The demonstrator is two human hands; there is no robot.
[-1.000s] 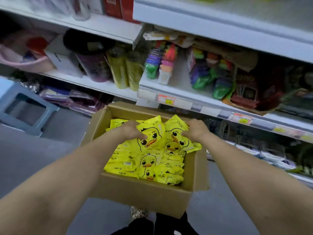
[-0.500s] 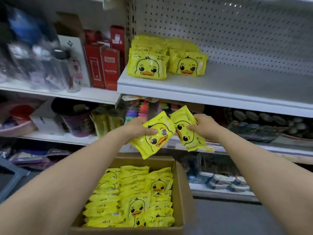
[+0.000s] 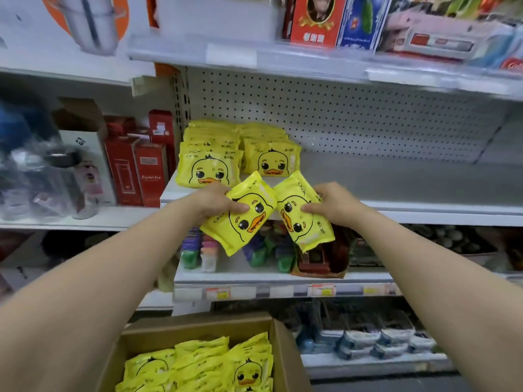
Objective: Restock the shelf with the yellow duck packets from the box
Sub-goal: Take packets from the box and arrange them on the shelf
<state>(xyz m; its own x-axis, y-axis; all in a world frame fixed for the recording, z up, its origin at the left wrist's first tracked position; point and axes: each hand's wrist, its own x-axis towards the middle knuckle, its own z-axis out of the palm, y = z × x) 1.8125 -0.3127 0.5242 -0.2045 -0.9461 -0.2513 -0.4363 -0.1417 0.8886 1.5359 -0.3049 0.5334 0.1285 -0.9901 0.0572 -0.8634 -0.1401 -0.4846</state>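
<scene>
My left hand [image 3: 216, 203] grips one yellow duck packet [image 3: 243, 219], tilted, just in front of the grey shelf [image 3: 396, 182]. My right hand [image 3: 329, 206] holds a second duck packet [image 3: 304, 222] beside it, their top corners nearly touching. Two stacks of duck packets [image 3: 210, 165] stand on the left end of that shelf, right behind my hands. Below, the cardboard box [image 3: 285, 349] holds several more duck packets [image 3: 203, 366] lying flat.
Red boxes [image 3: 141, 168] and bottles fill the neighbouring shelf to the left. The shelf board right of the stacks is bare, backed by pegboard [image 3: 353, 120]. Boxed goods sit on the shelf above [image 3: 325, 21]. Colourful small items [image 3: 263, 250] crowd the shelf below.
Both hands have risen from the box with one packet each, up to the front edge of the grey shelf. My view has tilted upward, so the box now sits at the bottom.
</scene>
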